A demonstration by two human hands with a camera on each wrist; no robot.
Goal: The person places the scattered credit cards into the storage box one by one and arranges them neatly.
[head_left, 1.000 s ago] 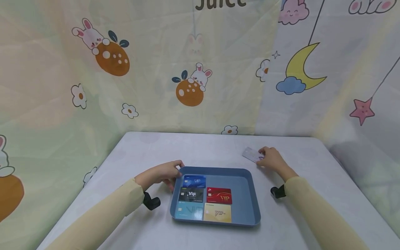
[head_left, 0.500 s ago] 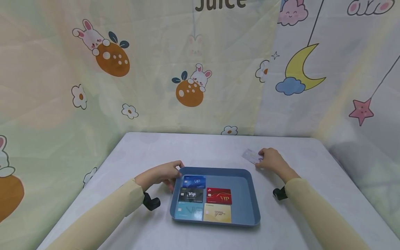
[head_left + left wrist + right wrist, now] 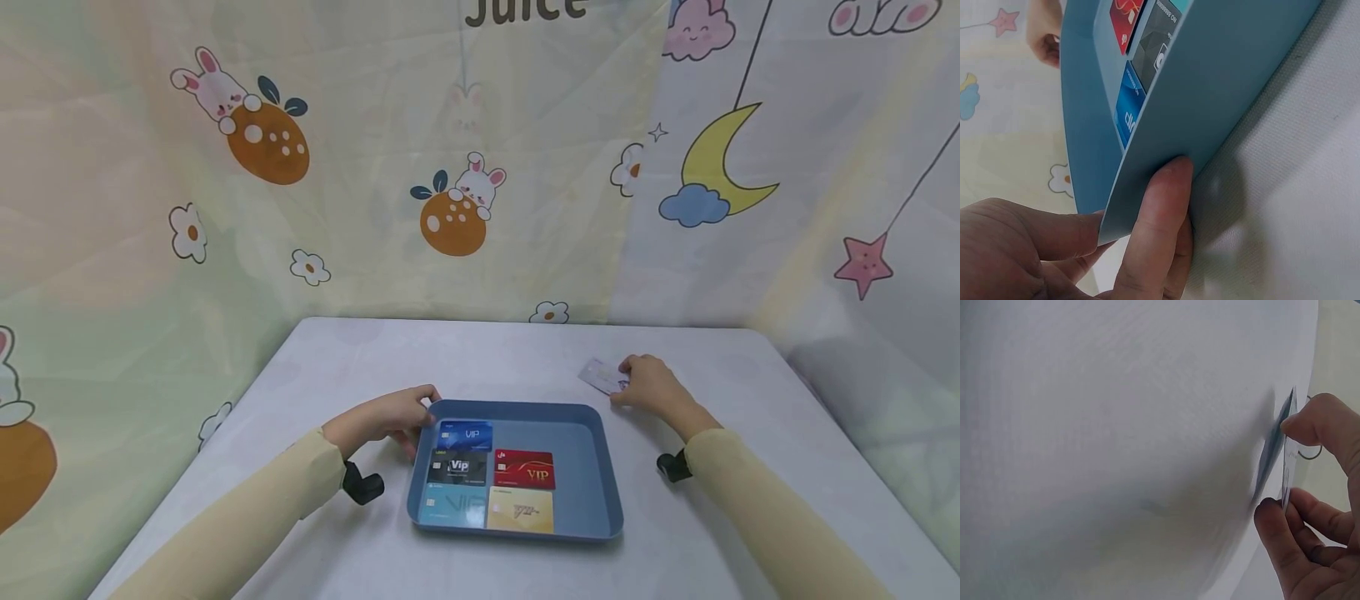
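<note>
My left hand [image 3: 392, 415] grips the far left corner of a blue tray [image 3: 581, 475]. In the left wrist view the thumb is at the tray's rim and a finger lies against its outer wall [image 3: 1222, 87]. Inside the tray lie a blue VIP card [image 3: 467, 435], a black card [image 3: 457, 468], a teal card [image 3: 453, 506], a red card [image 3: 523, 470] and a gold card [image 3: 521, 510]. Beyond the tray's far right corner, my right hand [image 3: 654, 385] pinches a pale card [image 3: 600, 374] by its edges. The right wrist view shows this card [image 3: 1289, 472] edge-on, a bluish strip alongside.
The tray stands on a white-covered table [image 3: 375, 354]. A cartoon-printed cloth [image 3: 360, 167] hangs behind the table and along its sides. Each wrist carries a small black camera, such as the one on the left wrist [image 3: 363, 485].
My right hand has shifted slightly left and nearer with the pale card. My left hand keeps its grip on the tray, and the cards in it lie as before.
</note>
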